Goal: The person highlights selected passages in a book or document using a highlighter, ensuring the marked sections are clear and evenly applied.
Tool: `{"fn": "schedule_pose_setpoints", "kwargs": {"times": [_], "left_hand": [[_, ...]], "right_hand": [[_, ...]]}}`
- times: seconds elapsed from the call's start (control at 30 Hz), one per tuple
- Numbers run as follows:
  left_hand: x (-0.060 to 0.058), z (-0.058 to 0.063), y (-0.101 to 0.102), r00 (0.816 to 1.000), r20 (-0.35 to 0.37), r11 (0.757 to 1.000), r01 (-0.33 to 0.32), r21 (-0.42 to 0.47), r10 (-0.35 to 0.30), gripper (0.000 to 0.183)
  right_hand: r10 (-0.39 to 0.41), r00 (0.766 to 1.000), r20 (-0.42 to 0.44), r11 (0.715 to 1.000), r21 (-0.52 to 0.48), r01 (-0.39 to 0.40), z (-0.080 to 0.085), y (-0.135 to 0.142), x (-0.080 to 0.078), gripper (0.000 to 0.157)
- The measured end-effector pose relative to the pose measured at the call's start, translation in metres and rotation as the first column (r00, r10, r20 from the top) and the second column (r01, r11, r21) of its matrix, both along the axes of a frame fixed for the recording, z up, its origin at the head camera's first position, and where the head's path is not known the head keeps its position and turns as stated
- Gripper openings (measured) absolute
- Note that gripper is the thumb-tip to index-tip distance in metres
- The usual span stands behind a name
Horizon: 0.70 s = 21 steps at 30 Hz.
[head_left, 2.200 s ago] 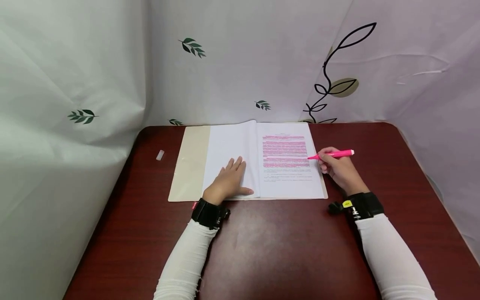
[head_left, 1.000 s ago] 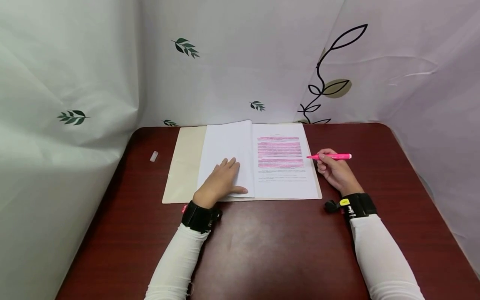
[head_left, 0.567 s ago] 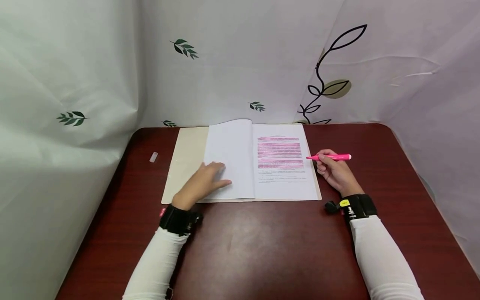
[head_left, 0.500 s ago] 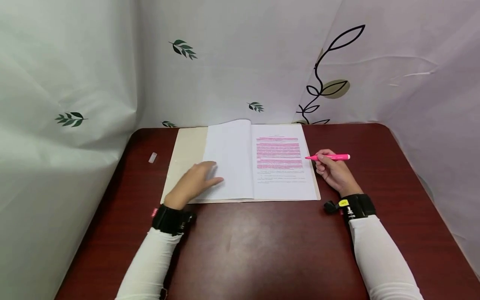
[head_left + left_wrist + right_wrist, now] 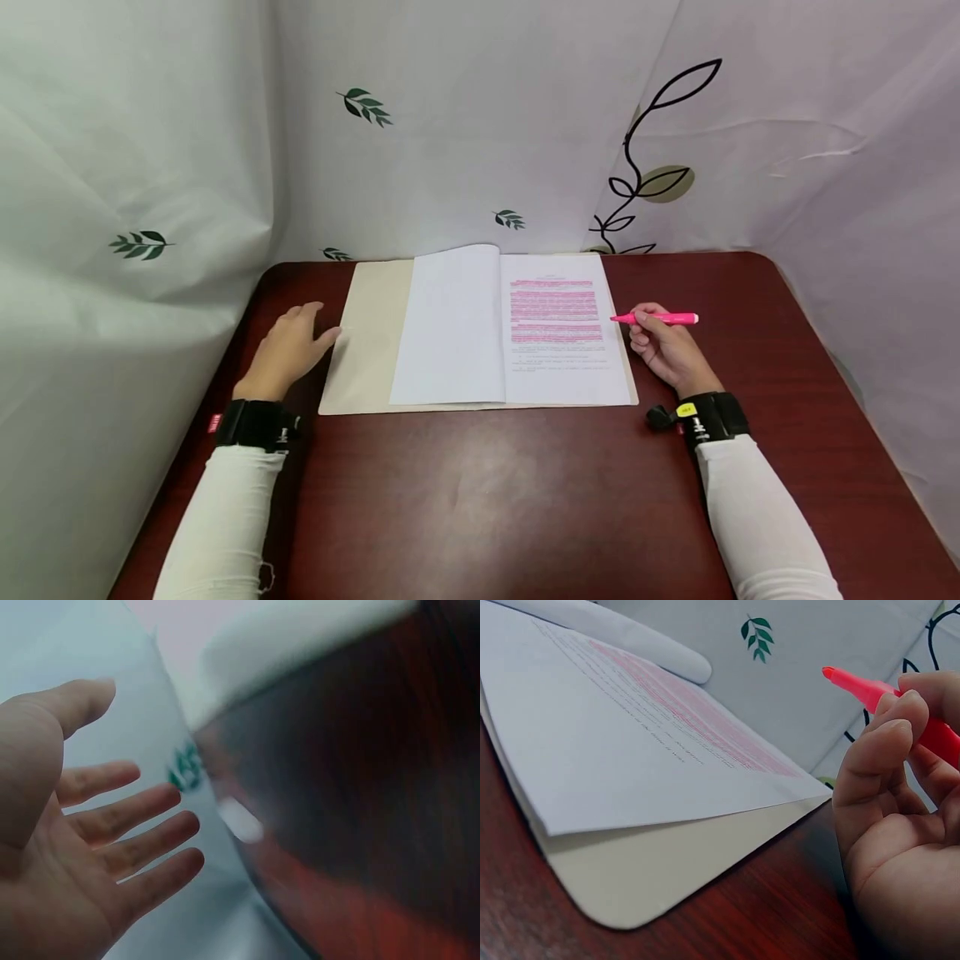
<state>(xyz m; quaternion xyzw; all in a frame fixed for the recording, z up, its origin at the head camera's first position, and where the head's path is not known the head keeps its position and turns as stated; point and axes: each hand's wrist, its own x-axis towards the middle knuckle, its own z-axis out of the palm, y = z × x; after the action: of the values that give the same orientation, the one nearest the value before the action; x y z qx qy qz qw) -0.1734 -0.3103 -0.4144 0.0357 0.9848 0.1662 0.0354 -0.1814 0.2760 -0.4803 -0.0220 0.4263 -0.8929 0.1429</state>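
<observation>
My right hand (image 5: pixel 667 350) pinches a pink highlighter (image 5: pixel 671 318), its uncapped tip pointing left at the printed page's right edge. In the right wrist view the highlighter's tip (image 5: pixel 840 677) is clear of the paper. My left hand (image 5: pixel 285 346), fingers spread and loosely bent, is over the table left of the folder and holds nothing. A small whitish piece (image 5: pixel 241 820), blurred, lies on the table in the left wrist view; in the head view the left hand hides it. The printed page (image 5: pixel 558 383) bears several pink-marked lines, with unmarked lines below.
The open cream folder (image 5: pixel 363 342) lies at the table's far side, with a blank turned-over sheet (image 5: pixel 453 333) on its left half. A light leaf-patterned curtain (image 5: pixel 450 125) hangs behind and beside the dark red table (image 5: pixel 465 500).
My left hand has left the blank sheet and moved left past the folder's edge, covering the small whitish piece. My right hand keeps its pinch on the highlighter, nearly in place.
</observation>
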Motion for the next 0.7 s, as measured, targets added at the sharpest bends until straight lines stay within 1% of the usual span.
{"fn": "schedule_pose_setpoints", "kwargs": {"times": [0.13,0.23,0.3,0.4,0.53,0.63,0.7], "left_hand": [[-0.004,-0.010,-0.022,0.999,0.032,0.999,-0.042,-0.012,0.042,0.069],[-0.007,-0.017,-0.032,0.995,0.059,0.997,-0.076,-0.013,0.077,0.071],[-0.009,-0.020,-0.036,0.993,0.059,0.995,-0.097,-0.013,0.098,0.072],[-0.011,-0.024,-0.038,0.992,0.046,0.993,-0.118,-0.015,0.119,0.072],[-0.016,-0.028,-0.037,0.992,0.031,0.992,-0.123,-0.027,0.124,0.074],[-0.020,-0.030,-0.035,0.991,0.018,0.991,-0.131,-0.032,0.132,0.069],[-0.022,-0.031,-0.035,0.991,0.005,0.990,-0.133,-0.035,0.133,0.062]], "right_hand": [[-0.010,1.000,0.009,1.000,-0.004,0.010,-0.002,-0.001,0.000,0.012],[-0.014,1.000,0.001,1.000,0.005,0.014,-0.002,-0.001,0.001,0.011],[-0.011,1.000,-0.005,1.000,0.010,0.011,-0.002,-0.002,0.001,0.013],[-0.009,1.000,-0.009,1.000,0.013,0.009,-0.001,-0.001,0.002,0.016],[-0.017,1.000,-0.006,1.000,0.017,0.017,-0.001,-0.001,0.002,0.012],[-0.018,1.000,0.005,0.999,0.032,0.018,0.000,0.000,0.002,0.013],[-0.019,1.000,0.011,0.998,0.053,0.019,0.000,0.000,0.001,0.014]]}}
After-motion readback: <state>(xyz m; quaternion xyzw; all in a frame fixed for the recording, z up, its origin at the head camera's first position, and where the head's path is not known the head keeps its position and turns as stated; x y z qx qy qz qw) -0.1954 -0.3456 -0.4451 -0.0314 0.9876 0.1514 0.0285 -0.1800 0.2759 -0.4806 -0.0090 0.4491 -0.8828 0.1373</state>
